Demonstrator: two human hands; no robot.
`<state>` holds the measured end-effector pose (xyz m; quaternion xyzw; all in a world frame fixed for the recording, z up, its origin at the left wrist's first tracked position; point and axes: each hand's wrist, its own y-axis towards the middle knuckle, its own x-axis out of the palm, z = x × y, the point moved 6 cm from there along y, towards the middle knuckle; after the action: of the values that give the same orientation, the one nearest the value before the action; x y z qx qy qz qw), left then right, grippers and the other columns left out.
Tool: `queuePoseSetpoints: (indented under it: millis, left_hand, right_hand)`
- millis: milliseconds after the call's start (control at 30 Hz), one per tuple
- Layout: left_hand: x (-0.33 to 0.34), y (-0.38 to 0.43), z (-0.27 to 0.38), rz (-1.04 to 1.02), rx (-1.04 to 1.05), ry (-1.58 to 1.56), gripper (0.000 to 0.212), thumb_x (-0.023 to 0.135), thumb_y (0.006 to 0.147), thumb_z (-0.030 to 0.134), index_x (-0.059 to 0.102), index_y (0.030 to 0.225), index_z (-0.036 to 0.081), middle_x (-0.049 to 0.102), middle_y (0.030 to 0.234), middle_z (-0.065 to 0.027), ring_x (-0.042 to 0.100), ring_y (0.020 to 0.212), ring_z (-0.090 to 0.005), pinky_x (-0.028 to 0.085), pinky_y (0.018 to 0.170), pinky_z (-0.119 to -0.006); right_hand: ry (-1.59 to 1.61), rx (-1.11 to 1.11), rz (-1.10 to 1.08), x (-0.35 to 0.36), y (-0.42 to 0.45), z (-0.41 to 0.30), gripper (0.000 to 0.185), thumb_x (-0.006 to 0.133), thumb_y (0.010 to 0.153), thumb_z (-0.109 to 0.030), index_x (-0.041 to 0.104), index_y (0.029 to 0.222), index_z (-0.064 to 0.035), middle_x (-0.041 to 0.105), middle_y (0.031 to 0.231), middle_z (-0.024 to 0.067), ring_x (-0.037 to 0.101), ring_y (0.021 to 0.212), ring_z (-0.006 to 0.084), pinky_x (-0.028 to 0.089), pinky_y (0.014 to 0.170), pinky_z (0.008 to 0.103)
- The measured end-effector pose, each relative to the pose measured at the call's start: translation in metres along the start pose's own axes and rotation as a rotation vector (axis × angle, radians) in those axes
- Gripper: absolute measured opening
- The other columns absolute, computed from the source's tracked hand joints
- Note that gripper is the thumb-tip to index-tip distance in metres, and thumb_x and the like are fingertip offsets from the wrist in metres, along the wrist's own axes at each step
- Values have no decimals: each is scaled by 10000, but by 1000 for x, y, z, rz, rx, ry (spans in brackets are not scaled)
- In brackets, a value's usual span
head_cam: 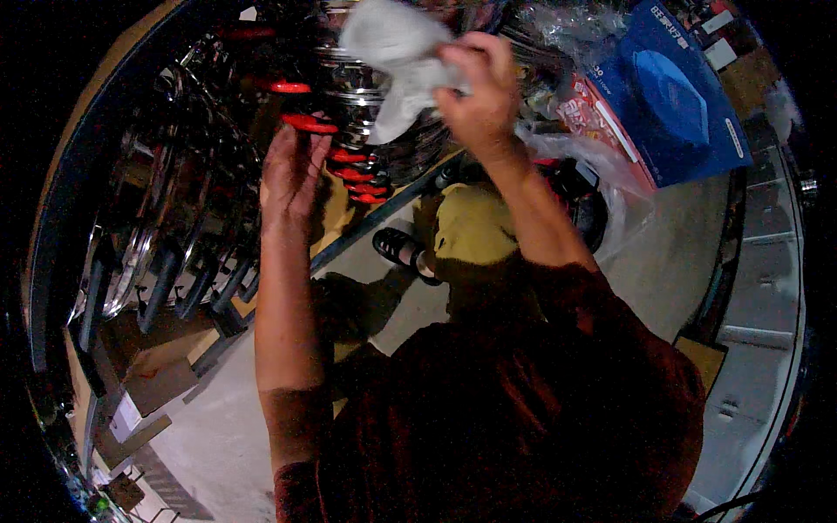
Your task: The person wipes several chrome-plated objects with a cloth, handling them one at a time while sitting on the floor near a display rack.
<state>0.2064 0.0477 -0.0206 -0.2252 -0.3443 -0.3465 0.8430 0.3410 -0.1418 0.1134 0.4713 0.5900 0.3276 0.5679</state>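
My right hand (482, 91) grips a white cloth (399, 39), which is blurred and spreads over a stack of shiny metal pots (356, 98). Part of the cloth hangs down along the stack's side. My left hand (291, 163) is at the near left of the stack, its fingers around a red handle (310, 123). Another red handle (290, 86) shows just beyond it. Several more red handles (353, 175) stick out one below another on the near side. The cloth hides the upper part of the pots.
Shiny metal cookware with dark handles (189, 284) stands in a row on the left. A blue printed box (673, 98) lies at the right, beside clear plastic wrapping (588, 150). An open cardboard box (163, 372) sits low at the left. My sandalled foot (402, 252) is on the floor.
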Motion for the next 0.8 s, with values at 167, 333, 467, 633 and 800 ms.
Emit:
queuePoseSetpoints:
  millis: [167,333,467,633,800]
  left_hand:
    - [2,-1,-2,31,4,2,335,496,878,177,444,1164,10,530,1135,-164,549,991,-237,454,877,-355]
    - [2,1,-5,-6,5,15,323,501,876,176,448,1155,22,521,1149,-175,545,998,-246,439,894,-370]
    - [6,1,-8,-26,28,48,324,513,874,194,454,1145,27,518,1156,-171,537,1012,-247,433,900,-368]
    - [-5,0,-4,35,30,59,327,528,869,233,473,1132,47,538,1126,-139,533,997,-224,435,890,-353]
    - [-3,5,-11,47,-7,33,361,562,846,263,479,1126,51,553,1092,-121,533,985,-211,436,883,-340]
  right_hand:
    - [-46,506,129,-39,-39,112,373,693,634,-112,526,958,-34,545,924,125,524,869,285,428,779,360]
    - [694,782,521,-53,-17,145,270,645,768,-99,548,989,21,596,942,94,569,766,146,460,665,254]
    - [723,1039,304,-16,4,147,392,591,807,-122,449,1148,9,513,1088,138,538,914,216,463,719,312]
    - [752,951,149,11,-10,104,485,544,851,-154,358,1268,8,468,1200,128,472,1060,204,406,833,285]
    - [305,593,156,8,-30,12,562,694,690,-139,393,1136,26,505,993,133,501,929,212,411,828,315]
